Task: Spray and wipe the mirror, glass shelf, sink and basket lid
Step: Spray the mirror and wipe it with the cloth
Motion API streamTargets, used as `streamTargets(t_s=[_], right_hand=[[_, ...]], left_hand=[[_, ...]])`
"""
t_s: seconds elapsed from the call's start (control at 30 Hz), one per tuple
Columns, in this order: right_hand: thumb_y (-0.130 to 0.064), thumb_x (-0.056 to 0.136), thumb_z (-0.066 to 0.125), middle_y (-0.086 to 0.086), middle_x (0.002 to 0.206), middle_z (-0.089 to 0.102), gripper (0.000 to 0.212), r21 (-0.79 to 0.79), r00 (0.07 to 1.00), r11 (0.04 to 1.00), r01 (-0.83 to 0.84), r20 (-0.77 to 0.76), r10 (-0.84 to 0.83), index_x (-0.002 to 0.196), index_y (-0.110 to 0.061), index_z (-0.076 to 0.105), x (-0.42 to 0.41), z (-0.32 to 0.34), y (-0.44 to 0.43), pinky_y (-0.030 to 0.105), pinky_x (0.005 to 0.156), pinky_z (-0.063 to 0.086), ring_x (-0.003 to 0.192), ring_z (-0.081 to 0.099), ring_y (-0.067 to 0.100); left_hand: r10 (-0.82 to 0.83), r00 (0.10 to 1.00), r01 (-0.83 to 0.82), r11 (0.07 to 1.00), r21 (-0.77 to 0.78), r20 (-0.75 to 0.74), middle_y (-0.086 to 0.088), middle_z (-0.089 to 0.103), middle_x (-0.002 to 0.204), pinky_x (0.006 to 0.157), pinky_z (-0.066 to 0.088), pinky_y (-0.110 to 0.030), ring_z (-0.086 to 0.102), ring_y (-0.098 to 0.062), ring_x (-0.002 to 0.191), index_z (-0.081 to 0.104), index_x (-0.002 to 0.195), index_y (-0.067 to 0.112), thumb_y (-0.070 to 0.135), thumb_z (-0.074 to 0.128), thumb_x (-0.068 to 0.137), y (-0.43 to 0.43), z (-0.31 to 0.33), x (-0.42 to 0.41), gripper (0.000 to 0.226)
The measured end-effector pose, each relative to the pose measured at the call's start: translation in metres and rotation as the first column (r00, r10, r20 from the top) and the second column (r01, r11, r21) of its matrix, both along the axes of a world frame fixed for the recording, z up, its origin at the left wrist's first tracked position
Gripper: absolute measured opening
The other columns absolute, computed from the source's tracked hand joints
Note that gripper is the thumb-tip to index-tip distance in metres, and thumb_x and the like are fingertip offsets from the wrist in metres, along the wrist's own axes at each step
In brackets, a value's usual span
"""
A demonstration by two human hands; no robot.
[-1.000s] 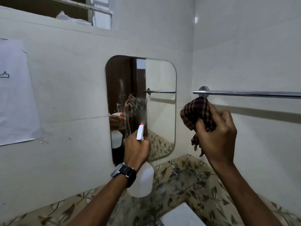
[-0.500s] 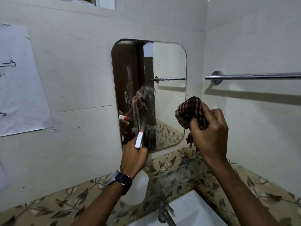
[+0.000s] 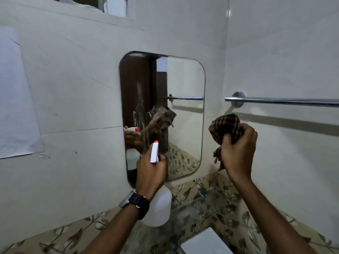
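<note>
**A:** Up comes the view since half a second ago, so the mirror point(image 3: 162, 114) sits lower in the picture and the sink corner point(image 3: 205, 242) has slid almost out at the bottom edge. Both arms have kept their stations.

**B:** Only the head view to go on. Left hand point(image 3: 151, 173) is wrapped round the neck of the white spray bottle point(image 3: 158, 209), red-tipped nozzle point(image 3: 156, 142) aimed at the glass, just in front of its lower left part.

**A:** And the right hand point(image 3: 238, 151)?

**B:** Fist clenched on a bunched checked cloth point(image 3: 226, 128), held off to the right of the mirror, below the towel rail point(image 3: 282, 101), not touching the glass.

**A:** Progress?

**B:** Early, I'd say. Wet streaks run down the mirror's dark left side, so spraying is under way; wiping looks not yet begun. Sink is barely in shot, and glass shelf and basket lid are out of view, so I judge them all left to do.
</note>
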State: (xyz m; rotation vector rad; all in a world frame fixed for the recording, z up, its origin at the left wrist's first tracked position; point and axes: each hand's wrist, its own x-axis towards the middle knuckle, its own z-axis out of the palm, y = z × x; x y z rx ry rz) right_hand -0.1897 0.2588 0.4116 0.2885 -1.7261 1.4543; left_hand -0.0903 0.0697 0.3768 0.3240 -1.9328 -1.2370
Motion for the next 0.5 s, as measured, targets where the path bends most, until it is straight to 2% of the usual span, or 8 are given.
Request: streamTargets(t_s=[0.07,0.13,0.2,0.23,0.33,0.43,0.47,0.5], right_hand=[[-0.008,0.096,0.057,0.014,0.139,0.042,0.037,-0.039,0.997,0.998,-0.041,0.058,0.043,0.131,-0.006,0.045,-0.014,0.016,-0.019,0.041,0.096,0.052,0.122,0.052,0.029],[-0.005,0.097,0.051,0.016,0.146,0.038,0.039,-0.048,0.997,0.997,-0.052,0.052,0.054,0.135,-0.006,0.042,-0.024,0.037,-0.042,0.036,0.100,0.045,0.131,0.045,0.032],[-0.004,0.099,0.046,0.015,0.150,0.041,0.044,-0.082,0.995,0.992,-0.092,0.031,0.095,0.143,-0.009,0.039,-0.034,0.062,-0.067,0.026,0.097,0.038,0.133,0.047,0.030],[-0.005,0.100,0.044,0.014,0.151,0.045,0.047,-0.104,0.992,0.987,-0.119,0.030,0.123,0.146,-0.011,0.039,-0.039,0.075,-0.079,0.027,0.098,0.040,0.133,0.049,0.030],[-0.013,0.098,0.046,0.013,0.140,0.061,0.050,-0.129,0.987,0.979,-0.157,0.012,0.160,0.147,-0.022,0.044,-0.049,0.109,-0.113,0.044,0.101,0.051,0.125,0.060,0.036],[-0.027,0.095,0.055,0.008,0.123,0.070,0.038,-0.113,0.992,0.987,-0.119,-0.052,0.114,0.133,-0.027,0.060,-0.052,0.137,-0.141,0.039,0.087,0.055,0.112,0.065,0.032],[-0.033,0.093,0.058,0.005,0.120,0.069,0.032,-0.111,0.991,0.988,-0.108,-0.093,0.098,0.123,-0.026,0.066,-0.053,0.145,-0.150,0.039,0.086,0.054,0.111,0.064,0.030],[-0.038,0.090,0.061,0.003,0.120,0.066,0.029,-0.104,0.990,0.991,-0.083,-0.119,0.071,0.114,-0.025,0.071,-0.054,0.153,-0.159,0.042,0.089,0.053,0.112,0.061,0.028]], left_hand=[[0.011,1.000,-0.010,1.000,0.015,-0.021,-0.011,0.072,0.085,0.071,0.060,-0.045,0.070,-0.036,0.080,0.071,0.092,0.013,-0.001,0.059,0.094,-0.013,0.017,0.007,0.019],[0.056,0.997,-0.057,0.998,-0.022,-0.044,-0.011,0.073,0.084,0.066,0.057,-0.040,0.070,-0.036,0.078,0.073,0.093,0.012,-0.002,0.058,0.093,-0.027,0.035,0.013,0.020],[0.093,0.993,-0.099,0.993,-0.069,-0.074,-0.015,0.073,0.083,0.066,0.062,-0.048,0.071,-0.039,0.074,0.072,0.097,0.010,0.001,0.057,0.092,-0.041,0.056,0.017,0.018],[0.104,0.990,-0.112,0.990,-0.090,-0.095,-0.017,0.073,0.082,0.067,0.063,-0.053,0.072,-0.040,0.073,0.072,0.098,0.010,0.005,0.056,0.091,-0.047,0.067,0.018,0.018],[0.147,0.978,-0.171,0.972,-0.159,-0.148,-0.019,0.073,0.082,0.065,0.062,-0.060,0.072,-0.042,0.072,0.069,0.089,0.014,0.016,0.053,0.086,-0.063,0.101,0.024,0.016],[0.200,0.965,-0.227,0.961,-0.158,-0.169,-0.019,0.071,0.081,0.067,0.063,-0.059,0.072,-0.042,0.075,0.057,0.071,0.031,0.014,0.055,0.083,-0.076,0.126,0.033,0.021],[0.198,0.964,-0.225,0.963,-0.148,-0.178,-0.018,0.071,0.080,0.068,0.064,-0.058,0.072,-0.041,0.075,0.059,0.070,0.032,0.010,0.056,0.083,-0.079,0.132,0.037,0.026],[0.191,0.964,-0.217,0.966,-0.137,-0.184,-0.017,0.071,0.081,0.068,0.065,-0.056,0.072,-0.038,0.076,0.068,0.080,0.036,0.007,0.056,0.083,-0.080,0.136,0.041,0.031]])
